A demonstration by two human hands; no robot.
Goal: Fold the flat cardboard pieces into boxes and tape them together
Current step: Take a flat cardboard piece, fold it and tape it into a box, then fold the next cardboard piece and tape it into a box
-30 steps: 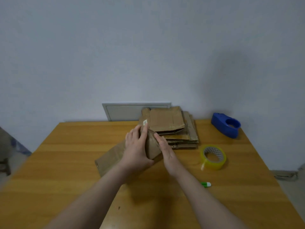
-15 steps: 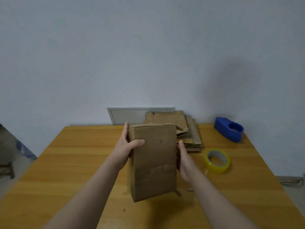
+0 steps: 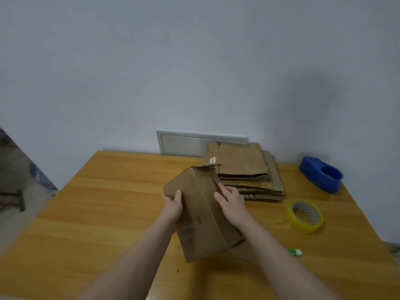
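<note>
A brown cardboard piece (image 3: 200, 215), opened into a box-like sleeve, lies tilted over the middle of the wooden table (image 3: 97, 213). My left hand (image 3: 173, 205) grips its left side, thumb on the upper face. My right hand (image 3: 230, 201) rests on its right panel with fingers spread toward the far end. A stack of flat cardboard pieces (image 3: 246, 169) lies just behind, near the wall. A roll of yellowish clear tape (image 3: 305, 215) lies to the right.
A blue tape dispenser (image 3: 321, 176) sits at the far right by the wall. A small green and white item (image 3: 294, 251) lies beside my right forearm. A white panel (image 3: 184, 144) is set in the wall behind the table.
The cardboard was lifted off the table and held upright as a sleeve. Now it is tipped down and away, its long side slanting over the table, with my right hand on top of it.
</note>
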